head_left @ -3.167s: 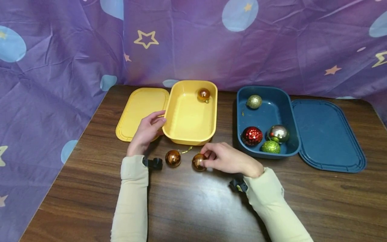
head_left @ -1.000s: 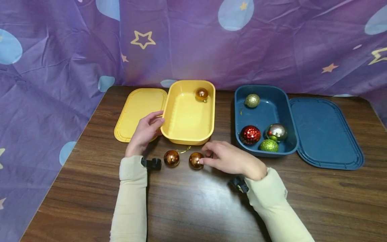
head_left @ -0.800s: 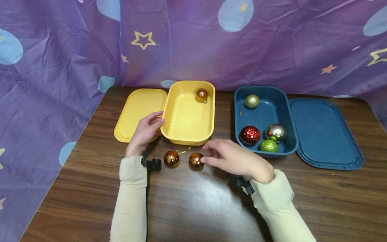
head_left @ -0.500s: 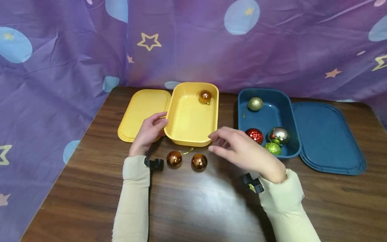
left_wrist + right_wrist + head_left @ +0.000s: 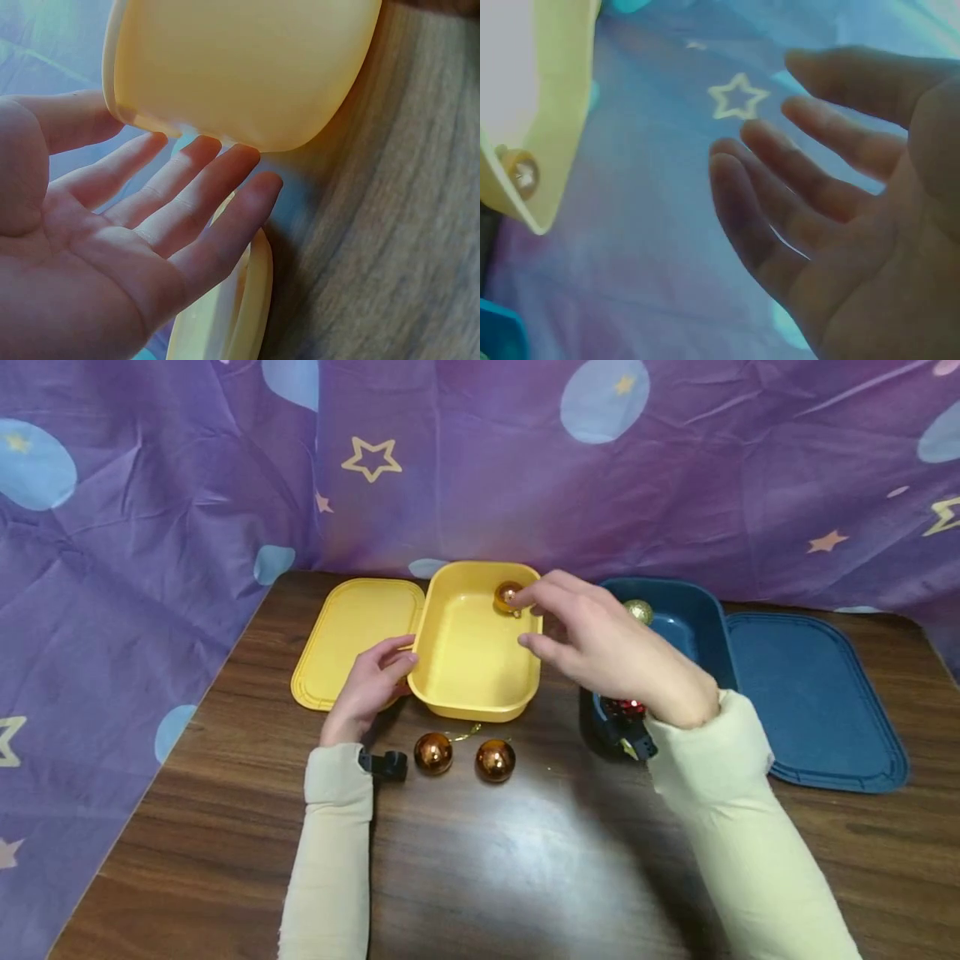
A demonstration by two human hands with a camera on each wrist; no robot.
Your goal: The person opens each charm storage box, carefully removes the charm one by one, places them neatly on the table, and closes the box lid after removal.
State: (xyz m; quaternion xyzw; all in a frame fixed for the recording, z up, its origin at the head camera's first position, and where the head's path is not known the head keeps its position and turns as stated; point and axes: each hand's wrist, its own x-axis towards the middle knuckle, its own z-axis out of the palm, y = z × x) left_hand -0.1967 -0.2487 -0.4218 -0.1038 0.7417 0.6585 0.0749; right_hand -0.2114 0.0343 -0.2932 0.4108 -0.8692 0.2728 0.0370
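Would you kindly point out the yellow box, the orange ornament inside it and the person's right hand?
Yellow box point(image 5: 472, 656): head view, on its bare inner floor.
Orange ornament point(image 5: 505, 595): head view, on its shiny round body.
Right hand point(image 5: 609, 639): head view, on its back.

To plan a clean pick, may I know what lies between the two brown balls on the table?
In the head view, bare table lies between the left ball and the right ball; a gold cord lies behind the gap, toward the yellow box.
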